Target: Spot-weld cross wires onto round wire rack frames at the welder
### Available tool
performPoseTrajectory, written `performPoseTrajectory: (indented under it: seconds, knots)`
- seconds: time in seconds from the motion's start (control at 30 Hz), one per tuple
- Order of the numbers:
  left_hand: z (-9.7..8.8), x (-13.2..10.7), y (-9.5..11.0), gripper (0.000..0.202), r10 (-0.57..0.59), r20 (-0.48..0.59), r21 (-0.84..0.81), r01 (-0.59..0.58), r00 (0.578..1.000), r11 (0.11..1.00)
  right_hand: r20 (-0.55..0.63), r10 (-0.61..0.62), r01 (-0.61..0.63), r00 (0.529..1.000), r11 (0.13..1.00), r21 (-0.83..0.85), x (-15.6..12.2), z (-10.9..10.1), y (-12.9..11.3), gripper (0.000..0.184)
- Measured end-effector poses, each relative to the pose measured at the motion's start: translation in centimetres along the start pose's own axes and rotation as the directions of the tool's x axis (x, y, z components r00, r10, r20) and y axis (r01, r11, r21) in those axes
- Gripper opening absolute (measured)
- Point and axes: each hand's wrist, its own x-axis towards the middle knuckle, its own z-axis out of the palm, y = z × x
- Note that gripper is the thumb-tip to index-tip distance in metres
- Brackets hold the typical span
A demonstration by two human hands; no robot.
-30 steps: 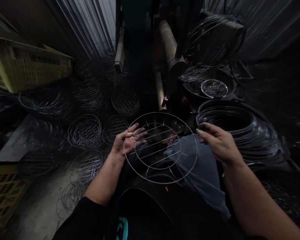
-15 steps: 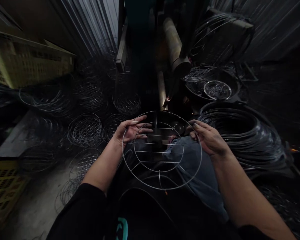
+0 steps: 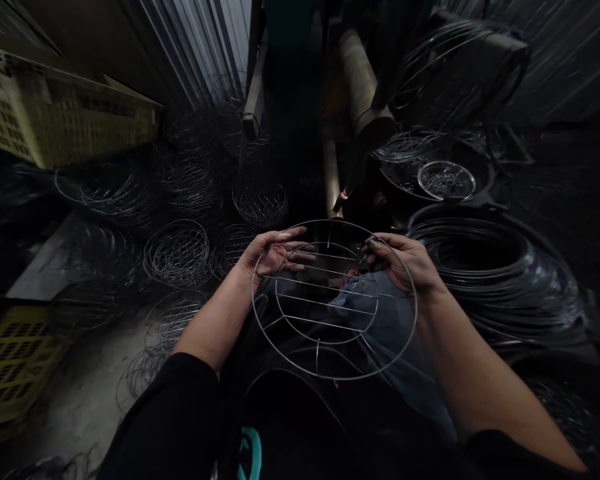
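Round wire rack: held up (image 3: 329, 286) between the two hands, over the person's lap; an outer ring joined by short spokes to a smaller inner ring, with parallel bars across the inner one.
Left hand: wide open (image 3: 273, 255), fingers stretched out and spread, the rack's left rim lying across it; whether the thumb presses on the wire, I cannot tell.
Right hand: fingers curled in (image 3: 399, 261), thumb and fingertips closed on the far right part of the outer ring.
Jeans leg: below the rack's right side (image 3: 405, 333), partly seen through the wires.
Machine cylinder: beyond the rack (image 3: 361, 80), thick and tilted, with a thinner rod (image 3: 332, 177) below it.
Wire coil: right of the right hand (image 3: 500, 287), thick and dark.
Round dish: beyond the coil (image 3: 473, 181), filled with small metal bits.
Stacked wire racks: on the floor, left of the left hand (image 3: 177, 253).
Yellow crates: one far left (image 3: 100, 127), one near left (image 3: 17, 373).
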Motion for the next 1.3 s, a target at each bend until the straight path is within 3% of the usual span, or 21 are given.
performPoseTrajectory:
  seconds: [0.13,0.37,0.57,0.67,0.87,1.1,1.3]
  knots:
    - [-0.2,-0.1,0.0,0.059,-0.006,-0.026,-0.005,0.006,1.000,1.000,-0.055,-0.036,0.036,0.998,0.999,0.002,0.1,0.0,0.7,0.041]
    - [-0.2,-0.8,0.1,0.062,0.009,-0.099,-0.009,-0.010,0.995,1.000,-0.019,-0.012,0.012,1.000,1.000,0.010,0.0,-0.2,1.2,0.039]
    - [-0.6,-2.9,0.5,0.053,0.146,-0.235,-0.093,-0.172,0.961,0.981,-0.080,0.048,-0.042,0.996,0.996,0.076,-1.2,-1.0,1.8,0.036]
    - [-0.7,-3.9,0.4,0.050,0.212,-0.283,-0.127,-0.255,0.936,0.958,-0.052,0.066,-0.061,0.996,0.994,0.091,-1.4,-0.7,2.1,0.037]
    - [0.1,-5.2,0.5,0.043,0.272,-0.427,-0.152,-0.365,0.863,0.918,-0.051,0.055,-0.047,0.997,0.988,0.146,-0.3,1.5,1.8,0.041]
    - [1.0,-5.7,0.8,0.034,0.397,-0.567,-0.124,-0.552,0.721,0.825,-0.062,0.010,0.000,0.998,0.987,0.158,-0.4,2.4,1.3,0.031]
    - [2.7,-5.7,1.2,0.027,0.449,-0.618,-0.027,-0.588,0.646,0.809,-0.004,0.007,-0.006,1.000,0.978,0.211,-0.9,3.3,0.6,0.042]
